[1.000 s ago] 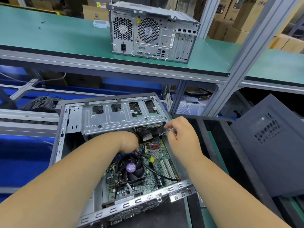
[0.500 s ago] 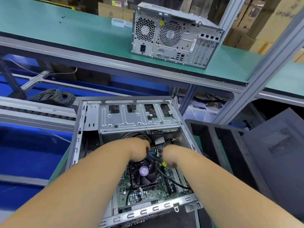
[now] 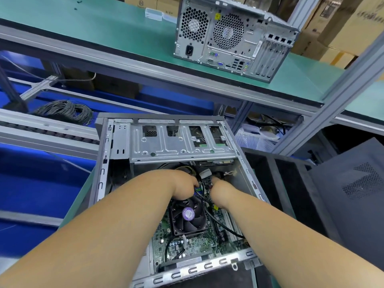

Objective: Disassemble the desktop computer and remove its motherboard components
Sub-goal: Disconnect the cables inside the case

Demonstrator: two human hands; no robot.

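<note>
An open desktop case [image 3: 104,169] lies on its side in front of me, with a grey drive cage [image 3: 178,145] across its far end. Inside it the green motherboard [image 3: 193,246] carries a black CPU fan [image 3: 188,215] with a purple label. My left hand [image 3: 182,186] and my right hand [image 3: 220,192] reach deep into the case just past the fan, close together, fingers curled down among the cables and connectors [image 3: 204,174]. The fingertips are hidden, so what each one holds is unclear. A black cable [image 3: 220,224] runs under my right forearm.
A second, closed computer tower [image 3: 232,38] stands on the green upper shelf [image 3: 83,28]. A dark removed side panel [image 3: 353,183] leans at the right beside a black tray [image 3: 276,179]. A coil of grey wire [image 3: 64,111] lies at the left. An aluminium post [image 3: 332,96] rises at the right.
My right hand left the case's right edge and dropped into the case beside my left hand. Both hands have since pushed slightly deeper toward the drive cage.
</note>
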